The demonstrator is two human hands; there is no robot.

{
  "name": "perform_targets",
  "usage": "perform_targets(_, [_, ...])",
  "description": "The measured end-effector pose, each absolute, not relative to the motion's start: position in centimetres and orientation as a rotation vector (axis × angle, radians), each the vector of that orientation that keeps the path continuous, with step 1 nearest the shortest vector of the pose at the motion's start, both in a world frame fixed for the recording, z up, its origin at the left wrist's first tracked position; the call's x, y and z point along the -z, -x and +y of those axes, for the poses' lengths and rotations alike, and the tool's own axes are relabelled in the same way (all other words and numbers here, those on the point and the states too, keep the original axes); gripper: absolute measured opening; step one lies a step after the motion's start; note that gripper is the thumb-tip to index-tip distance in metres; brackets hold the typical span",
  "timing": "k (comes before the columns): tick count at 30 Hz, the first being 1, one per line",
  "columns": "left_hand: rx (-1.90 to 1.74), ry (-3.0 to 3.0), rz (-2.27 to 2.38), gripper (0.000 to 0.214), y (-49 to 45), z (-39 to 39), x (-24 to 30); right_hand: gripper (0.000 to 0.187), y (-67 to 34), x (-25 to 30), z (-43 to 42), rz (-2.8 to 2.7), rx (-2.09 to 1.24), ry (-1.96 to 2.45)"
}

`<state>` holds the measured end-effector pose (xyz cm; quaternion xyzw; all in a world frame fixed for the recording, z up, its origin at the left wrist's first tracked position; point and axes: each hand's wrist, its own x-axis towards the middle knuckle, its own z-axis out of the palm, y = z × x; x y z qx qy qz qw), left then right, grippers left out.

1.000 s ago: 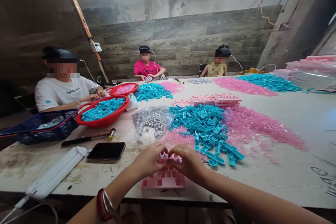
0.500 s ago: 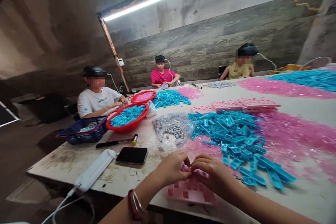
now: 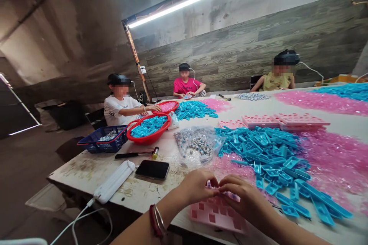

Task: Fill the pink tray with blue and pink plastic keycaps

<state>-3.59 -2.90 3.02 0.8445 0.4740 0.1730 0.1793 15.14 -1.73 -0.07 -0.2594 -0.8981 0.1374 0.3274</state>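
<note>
Both of my hands come together over a pink tray with square holes [image 3: 220,225] at the table's front edge. The thumb and fingers of my left hand [image 3: 198,186] are pinched at the tray's far side. My right hand [image 3: 243,194] is pinched too, its fingertips meeting those of the left. Whatever they pinch is too small and covered to make out. Small clear-purple pieces stand in the tray's far row, partly behind my fingers. A heap of blue plastic pieces [image 3: 263,149] lies just beyond, with clear pink pieces [image 3: 234,166] beside it.
A bag of small beads [image 3: 198,147], a phone [image 3: 152,169], a hammer [image 3: 137,154] and a white power strip [image 3: 115,182] lie to the left. Red baskets [image 3: 149,138] and a blue basket [image 3: 103,139] stand farther back. Stacked pink trays [image 3: 301,121] sit behind the heap. Three people sit around the table.
The view has shifted, so everything sits farther right in it. My hands keep their pinch over the tray. The person in white has stretched an arm toward the far red basket.
</note>
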Motion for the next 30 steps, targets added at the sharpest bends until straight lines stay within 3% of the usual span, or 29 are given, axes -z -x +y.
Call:
perform_targets(12, [-0.468, -2.367, 1.266, 0.006, 3.7, -2.6, -3.7, 0.014, -15.3, -0.1, -1.1, -2.302, -0.456, 0.689])
perform_targets(30, [-0.475, -2.435, 1.278, 0.011, 3.6, -2.4, -3.2, 0.012, -14.5, -1.8, -1.2, -2.467, -0.365, 0.831])
